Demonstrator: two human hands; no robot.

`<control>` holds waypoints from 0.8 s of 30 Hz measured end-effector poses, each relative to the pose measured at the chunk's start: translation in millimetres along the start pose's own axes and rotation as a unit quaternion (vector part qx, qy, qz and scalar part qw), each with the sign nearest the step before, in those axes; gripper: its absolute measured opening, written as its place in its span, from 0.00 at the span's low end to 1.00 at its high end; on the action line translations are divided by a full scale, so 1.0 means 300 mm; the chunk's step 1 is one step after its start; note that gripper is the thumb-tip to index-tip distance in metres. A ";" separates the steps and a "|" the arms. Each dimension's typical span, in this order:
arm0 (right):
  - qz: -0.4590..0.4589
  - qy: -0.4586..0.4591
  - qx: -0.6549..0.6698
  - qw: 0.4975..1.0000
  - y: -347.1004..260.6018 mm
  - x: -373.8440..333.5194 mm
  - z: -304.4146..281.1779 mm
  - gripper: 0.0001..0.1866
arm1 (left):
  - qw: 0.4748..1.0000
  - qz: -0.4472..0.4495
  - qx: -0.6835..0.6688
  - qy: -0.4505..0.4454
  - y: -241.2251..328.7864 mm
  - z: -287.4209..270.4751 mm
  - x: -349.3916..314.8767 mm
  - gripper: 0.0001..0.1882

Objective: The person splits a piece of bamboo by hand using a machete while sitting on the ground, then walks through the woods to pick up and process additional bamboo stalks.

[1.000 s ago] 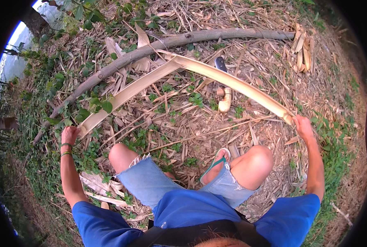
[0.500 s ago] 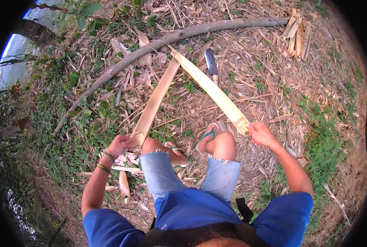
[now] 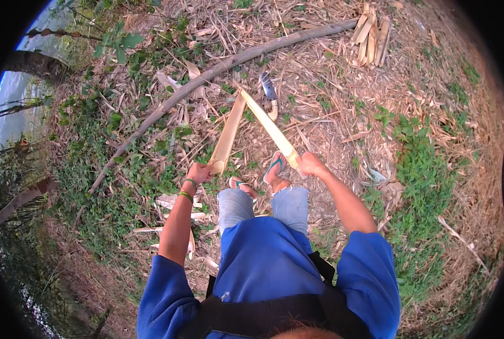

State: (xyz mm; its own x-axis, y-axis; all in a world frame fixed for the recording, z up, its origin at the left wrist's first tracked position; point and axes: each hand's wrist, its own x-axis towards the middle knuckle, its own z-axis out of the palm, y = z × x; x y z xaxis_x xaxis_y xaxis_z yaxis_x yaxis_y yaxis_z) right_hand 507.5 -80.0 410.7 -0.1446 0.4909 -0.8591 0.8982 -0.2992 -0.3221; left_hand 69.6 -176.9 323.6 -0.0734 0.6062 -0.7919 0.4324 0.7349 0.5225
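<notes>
Split bamboo-like strip [image 3: 229, 133], pale yellow and trough-shaped, spread in a narrow V: two long halves meeting at a tip on our side of the long, gently curved, grey-brown wooden pole [image 3: 229, 64]. Tip lies near the pole; whether the halves are joined there, we cannot tell. From it both run back toward us, away from the pole.

Our left hand [image 3: 200, 173], greenish bands at the wrist, is closed around the near end of one half. Our right hand [image 3: 310, 164] grips the near end of the other, fingers curled on it. Both hands well apart from the pole, on its near side.

Nearer the pole than our hands, same side: a knife with a dark, broad blade [image 3: 268, 87] and pale, curved handle [image 3: 273, 111], on the ground. Bundle of pale, flat split pieces [image 3: 370, 39] near the pole's right end. Dry tan litter [image 3: 331, 90] both sides of the pole; low green leafy plants [image 3: 91, 155] along its left stretch.
</notes>
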 end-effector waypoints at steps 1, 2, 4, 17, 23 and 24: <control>-0.060 0.088 -0.040 0.994 -0.025 0.004 0.110 0.24 | 0.999 -0.009 -0.045 0.012 0.086 0.077 -0.045 0.19; -0.124 0.175 -0.085 0.973 -0.076 0.000 0.219 0.24 | 0.996 -0.007 -0.086 -0.015 0.119 0.151 -0.067 0.19; -0.155 0.067 -0.114 0.979 -0.193 -0.017 0.353 0.23 | 1.000 0.008 -0.007 0.016 0.179 0.299 -0.115 0.19; 0.034 0.067 -0.107 0.991 -0.204 -0.028 0.433 0.25 | 0.922 0.198 0.240 0.231 0.331 0.142 -0.147 0.17; -0.042 0.211 0.031 0.976 -0.194 -0.247 0.243 0.25 | 0.891 0.249 0.314 0.215 0.765 0.018 -0.279 0.18; -0.053 0.244 0.048 0.967 -0.190 -0.292 0.197 0.25 | 0.887 0.255 0.318 0.215 0.854 0.031 -0.300 0.18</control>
State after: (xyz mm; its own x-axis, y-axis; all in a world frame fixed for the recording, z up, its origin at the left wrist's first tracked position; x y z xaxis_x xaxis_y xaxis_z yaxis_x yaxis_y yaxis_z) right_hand 444.3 -154.2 480.8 -0.0010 0.8435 -0.5371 0.8432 -0.2880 -0.4539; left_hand 195.3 -46.2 525.8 -0.0002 0.9711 -0.2385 0.9180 0.0948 0.3851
